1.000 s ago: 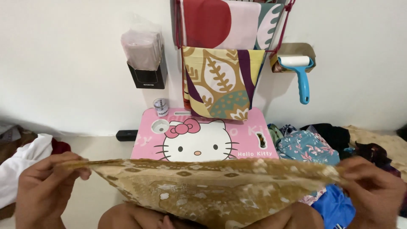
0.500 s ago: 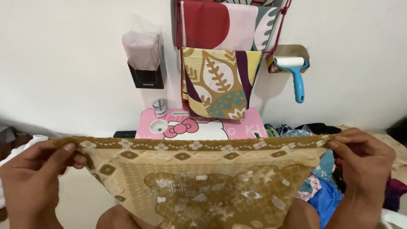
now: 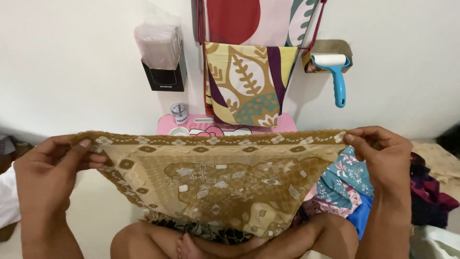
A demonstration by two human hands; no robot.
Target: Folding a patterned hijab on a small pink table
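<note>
White wall (image 3: 72, 72) fills the back of the room, and a pale floor (image 3: 91, 201) lies below it. At 12 o'clock a leaf-patterned yellow, purple and white cloth (image 3: 247, 84) hangs on the wall, with a red and pink cloth (image 3: 249, 21) above it. Under them a flat pink board (image 3: 287, 125) leans on the wall, with a small clear jar (image 3: 179, 113) beside it.

A brown and gold cloth with flower and diamond shapes (image 3: 215, 177) is held up flat in the middle, over the person's bare crossed legs. The left hand (image 3: 48, 165) pinches its top corner at 9 o'clock. The right hand (image 3: 383, 153) pinches the other top corner at 3 o'clock.

At 11 o'clock a black wall box full of clear plastic bags (image 3: 160, 60) hangs. At 1 o'clock a blue-handled lint roller (image 3: 334, 72) hangs. A pile of blue and flowered clothes (image 3: 350, 187) lies at 4 o'clock.
</note>
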